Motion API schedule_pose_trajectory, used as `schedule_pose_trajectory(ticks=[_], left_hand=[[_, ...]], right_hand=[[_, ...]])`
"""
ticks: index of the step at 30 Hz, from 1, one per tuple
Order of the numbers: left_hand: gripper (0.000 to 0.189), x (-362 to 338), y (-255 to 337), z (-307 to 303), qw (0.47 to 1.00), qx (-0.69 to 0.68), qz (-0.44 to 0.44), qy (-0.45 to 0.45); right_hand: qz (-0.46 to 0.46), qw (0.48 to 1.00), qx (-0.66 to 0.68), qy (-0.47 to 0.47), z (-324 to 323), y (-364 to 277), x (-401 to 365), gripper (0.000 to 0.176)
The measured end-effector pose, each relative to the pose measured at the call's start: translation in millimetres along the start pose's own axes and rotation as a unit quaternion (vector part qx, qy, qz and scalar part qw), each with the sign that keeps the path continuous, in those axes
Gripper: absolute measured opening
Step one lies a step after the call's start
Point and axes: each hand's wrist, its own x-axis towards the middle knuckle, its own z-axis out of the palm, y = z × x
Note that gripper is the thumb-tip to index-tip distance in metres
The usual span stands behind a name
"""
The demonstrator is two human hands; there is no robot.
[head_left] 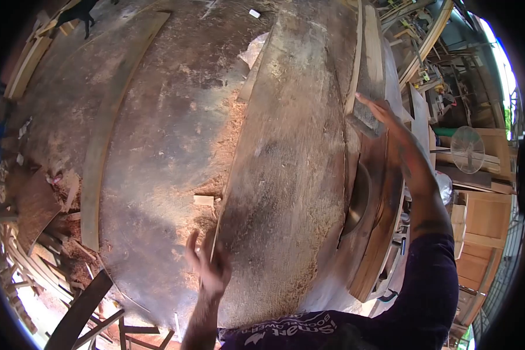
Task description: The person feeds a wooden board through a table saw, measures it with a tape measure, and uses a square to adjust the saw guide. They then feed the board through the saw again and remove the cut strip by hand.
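Note:
My right hand (379, 111) reaches out over the near end of a long wooden board (372, 52). Its fingers lie across the board's width, with the tips at the left edge; the thumb is hidden. Nearer to me, a round saw blade (359, 198) stands up through a slot beside a brown wooden strip. My left hand (210, 265), slightly blurred, is over the left edge of the long, dusty worktop (286, 163). Its fingers are apart, and I see nothing held in them.
Sawdust (227, 140) lines the worktop's left side, near a small wood offcut (203, 200). A long plank (116, 116) lies on the floor at left, with scrap wood (87, 309) below. A fan (468, 150) and wooden panels (484, 221) stand at right. A dark animal (79, 14) is at top left.

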Motion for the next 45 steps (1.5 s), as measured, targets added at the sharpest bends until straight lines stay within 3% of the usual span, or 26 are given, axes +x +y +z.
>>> schedule_pose_trajectory(ticks=[1,2,6,7,8,9,11,13,15,17,18,19,20,22,23,24,25,26,27,28,29,30,32,34,38,45], left_hand=[[0.028,40,0,27,0.996,-0.033,0.074,0.036],[0.029,79,10,46,0.995,-0.04,0.094,0.005],[0.036,221,79,135,0.955,-0.036,0.295,-0.005],[0.039,237,83,195,0.936,-0.071,0.333,-0.088],[0.038,255,114,209,0.911,-0.055,0.372,-0.169],[0.037,266,145,219,0.878,-0.04,0.407,-0.248],[0.033,258,171,272,0.82,-0.009,0.485,-0.305],[0.031,253,169,284,0.808,0.014,0.501,-0.312],[0.031,255,158,296,0.792,0.044,0.52,-0.317],[0.035,267,130,309,0.833,-0.048,0.475,-0.278],[0.035,273,122,299,0.84,-0.026,0.468,-0.274],[0.038,282,112,281,0.86,0.012,0.42,-0.287],[0.041,300,88,253,0.886,0.069,0.358,-0.286],[0.046,304,25,199,0.908,0.288,0.299,-0.06],[0.055,283,21,135,0.987,0.096,0.13,0.006],[0.071,263,-16,127,0.984,0.155,0.031,0.079],[0.085,220,-28,89,0.988,0.136,-0.036,0.061],[0.09,172,-42,61,0.999,0.027,-0.041,0.009],[0.091,123,-48,35,0.991,-0.038,-0.075,-0.107],[0.092,70,-42,19,0.958,0.005,-0.158,-0.24],[0.095,11,-48,10,0.943,0.05,-0.109,-0.31],[0.097,-40,-40,-1,0.969,0.123,-0.007,-0.216],[0.098,-69,-31,-15,0.892,-0.042,-0.257,-0.369],[0.09,-75,-33,5,0.933,0.005,-0.232,-0.276],[0.075,-61,-32,1,0.927,-0.048,-0.218,-0.302],[0.078,-61,-32,14,0.95,-0.086,-0.182,-0.239]], right_hand=[[-0.032,0.999,0.041,-0.004,3,-4,3,0.068],[-0.063,0.995,0.082,-0.01,7,-8,7,0.066],[0.059,0.991,0.102,-0.06,4,-61,-4,0.081],[0.075,0.99,0.1,-0.07,6,-56,1,0.084],[0.091,0.988,0.097,-0.08,7,-51,6,0.087],[0.043,0.986,0.142,-0.082,14,-20,24,0.089],[0.0,0.979,0.184,-0.087,15,-12,28,0.091],[0.131,0.979,0.151,-0.034,11,-45,10,0.092],[0.157,0.974,0.165,-0.001,18,-27,29,0.082],[0.17,0.968,0.184,0.024,18,3,32,0.072],[-0.023,0.981,0.193,-0.013,14,27,24,0.066],[-0.232,0.951,0.197,-0.05,26,24,23,0.061],[-0.24,0.951,0.19,-0.04,31,20,14,0.062],[-0.134,0.97,0.202,-0.019,33,-9,-7,0.065],[-0.121,0.972,0.201,-0.017,40,-23,-5,0.066],[-0.108,0.974,0.199,-0.014,48,-36,-2,0.067],[-0.106,0.976,0.192,-0.01,54,-49,-1,0.069],[-0.087,0.981,0.175,0.0,54,-45,-10,0.07],[-0.077,0.983,0.165,0.01,52,-50,-20,0.071],[-0.069,0.986,0.153,0.019,56,-53,-32,0.073],[-0.057,0.989,0.138,0.022,60,-63,-43,0.074],[-0.049,0.991,0.124,0.028,59,-62,-51,0.075],[-0.047,0.993,0.106,0.029,74,-82,-64,0.078],[-0.045,0.995,0.083,0.033,77,-98,-68,0.081],[-0.043,0.996,0.054,0.053,91,-156,-71,0.086],[0.007,0.997,0.015,0.074,138,-257,-85,0.096]])
